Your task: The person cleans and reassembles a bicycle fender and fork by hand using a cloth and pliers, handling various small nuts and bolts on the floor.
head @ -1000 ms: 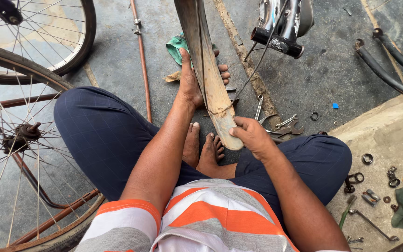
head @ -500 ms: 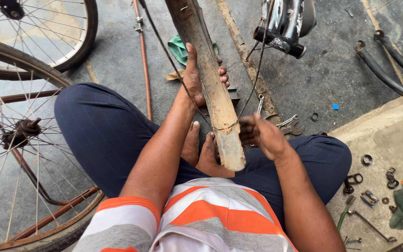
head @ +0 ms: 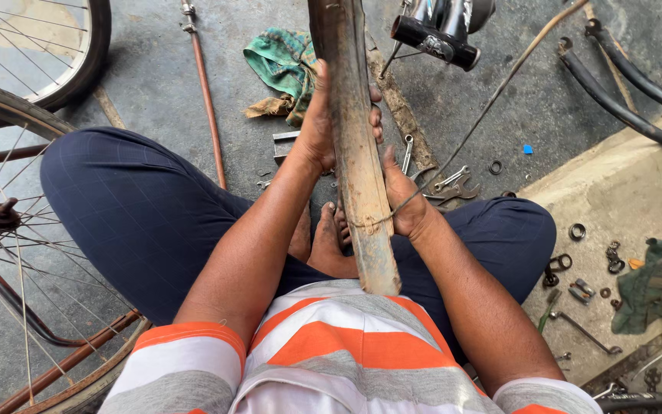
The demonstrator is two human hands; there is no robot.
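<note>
Mudguard (head: 358, 165) — long, rusty, dirt-caked — stands over the crossed legs, gripped by both hands; left hand (head: 323, 123) wraps it higher up, right hand (head: 401, 195) closes on its edge lower down. Spanners (head: 453, 184) lie on the floor just beyond; a green rag (head: 281, 57) lies farther off.

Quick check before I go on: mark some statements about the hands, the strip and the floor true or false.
1. Both hands grip the strip. True: left hand higher, right hand lower.
2. The strip lies flat on the floor. False: it is held up over the lap.
3. A green rag lies on the floor beyond the hands. True.
4. The wheel is on the person's right. False: it is on the left.
5. Spanners lie on the floor. True.
</note>
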